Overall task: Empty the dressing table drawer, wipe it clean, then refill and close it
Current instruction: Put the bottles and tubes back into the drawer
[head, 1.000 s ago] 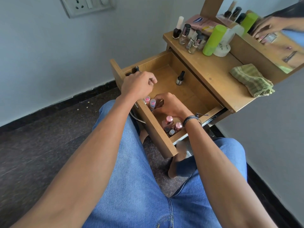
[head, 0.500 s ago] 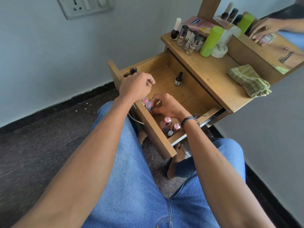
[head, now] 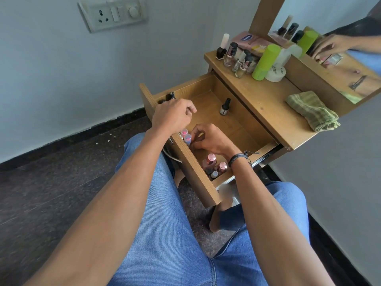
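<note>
Drawer (head: 237, 129) open beneath both hands. Right hand (head: 208, 139) pinches pink-capped tubes (head: 186, 136); left hand (head: 173, 116) curled just beside, contents unclear. We lift tubes upright, clearing front wall (head: 191, 168), sparing bottles (head: 212, 164) by right wrist.

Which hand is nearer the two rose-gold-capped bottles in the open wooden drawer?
Right. The right hand is inside the drawer just beyond the rose-gold-capped bottles, wrist beside them; the left hand is farther, by the drawer's opposite end.
</note>
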`<state>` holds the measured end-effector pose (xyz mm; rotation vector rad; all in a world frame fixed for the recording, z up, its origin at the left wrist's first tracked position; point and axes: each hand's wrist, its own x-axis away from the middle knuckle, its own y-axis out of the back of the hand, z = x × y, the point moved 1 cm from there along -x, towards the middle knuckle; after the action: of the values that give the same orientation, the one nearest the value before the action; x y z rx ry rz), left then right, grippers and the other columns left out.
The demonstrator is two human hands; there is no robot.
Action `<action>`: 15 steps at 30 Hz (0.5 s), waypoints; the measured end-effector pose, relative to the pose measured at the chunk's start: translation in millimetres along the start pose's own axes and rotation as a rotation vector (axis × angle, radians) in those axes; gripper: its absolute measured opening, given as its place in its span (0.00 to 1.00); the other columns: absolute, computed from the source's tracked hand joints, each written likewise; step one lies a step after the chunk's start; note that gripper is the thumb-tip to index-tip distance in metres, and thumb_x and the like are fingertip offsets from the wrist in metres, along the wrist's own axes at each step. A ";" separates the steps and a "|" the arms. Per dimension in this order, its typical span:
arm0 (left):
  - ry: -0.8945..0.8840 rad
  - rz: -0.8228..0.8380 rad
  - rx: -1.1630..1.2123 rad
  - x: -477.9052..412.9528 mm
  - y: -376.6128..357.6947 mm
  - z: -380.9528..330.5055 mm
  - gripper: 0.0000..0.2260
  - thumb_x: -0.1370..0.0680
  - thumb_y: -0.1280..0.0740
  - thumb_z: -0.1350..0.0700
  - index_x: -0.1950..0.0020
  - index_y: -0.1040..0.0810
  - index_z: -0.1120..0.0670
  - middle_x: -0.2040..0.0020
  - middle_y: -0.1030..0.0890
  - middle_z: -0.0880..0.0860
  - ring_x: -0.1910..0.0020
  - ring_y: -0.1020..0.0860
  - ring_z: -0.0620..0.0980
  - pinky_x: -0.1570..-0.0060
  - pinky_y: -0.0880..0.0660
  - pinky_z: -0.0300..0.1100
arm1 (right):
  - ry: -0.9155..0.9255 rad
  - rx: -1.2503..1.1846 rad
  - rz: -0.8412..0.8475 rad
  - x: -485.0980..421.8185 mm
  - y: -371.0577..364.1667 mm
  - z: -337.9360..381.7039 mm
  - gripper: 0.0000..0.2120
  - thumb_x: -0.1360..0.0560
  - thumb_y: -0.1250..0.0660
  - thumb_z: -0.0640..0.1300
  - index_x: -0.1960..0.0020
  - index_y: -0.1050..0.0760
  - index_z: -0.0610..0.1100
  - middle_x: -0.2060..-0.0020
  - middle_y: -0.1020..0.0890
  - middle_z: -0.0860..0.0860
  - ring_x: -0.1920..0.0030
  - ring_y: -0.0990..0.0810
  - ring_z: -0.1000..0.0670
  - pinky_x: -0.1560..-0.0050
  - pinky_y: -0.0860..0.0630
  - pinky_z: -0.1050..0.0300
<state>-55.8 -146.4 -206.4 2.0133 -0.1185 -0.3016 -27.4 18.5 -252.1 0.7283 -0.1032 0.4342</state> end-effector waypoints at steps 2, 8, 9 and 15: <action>0.005 0.006 0.006 0.5 0.1 0.0 0.09 0.19 0.35 0.53 0.42 0.17 0.45 0.50 0.15 0.44 0.53 0.17 0.45 0.69 0.38 0.33 | -0.008 0.007 -0.006 0.8 0.3 0.9 0.08 0.30 0.25 0.33 0.52 0.19 0.40 0.53 0.16 0.48 0.52 0.16 0.49 0.47 0.18 0.51; 0.039 0.034 0.044 -1.0 0.9 -0.4 0.11 0.19 0.35 0.58 0.43 0.17 0.46 0.50 0.15 0.44 0.53 0.18 0.44 0.58 0.27 0.39 | -0.017 0.047 -0.082 -2.1 1.5 -4.0 0.08 0.29 0.27 0.32 0.54 0.19 0.43 0.55 0.17 0.50 0.54 0.18 0.50 0.49 0.18 0.51; 0.041 0.032 0.049 -1.0 0.7 -0.3 0.12 0.20 0.36 0.59 0.43 0.17 0.46 0.49 0.15 0.44 0.54 0.19 0.44 0.58 0.27 0.39 | -0.014 0.056 -0.106 -2.1 2.1 -4.3 0.09 0.29 0.27 0.32 0.55 0.19 0.44 0.55 0.17 0.50 0.54 0.18 0.51 0.49 0.18 0.51; 0.157 -0.147 0.543 -10.8 5.4 9.3 0.17 0.23 0.38 0.69 0.52 0.15 0.50 0.53 0.17 0.45 0.59 0.20 0.43 0.62 0.24 0.37 | -0.004 0.019 -0.260 4.2 6.1 -0.4 0.12 0.28 0.30 0.30 0.58 0.21 0.47 0.56 0.18 0.54 0.55 0.18 0.53 0.51 0.17 0.50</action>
<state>-68.4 -154.6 -203.7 2.5828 0.0546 -0.2153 -26.2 24.2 -247.6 0.7495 -0.0073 0.1852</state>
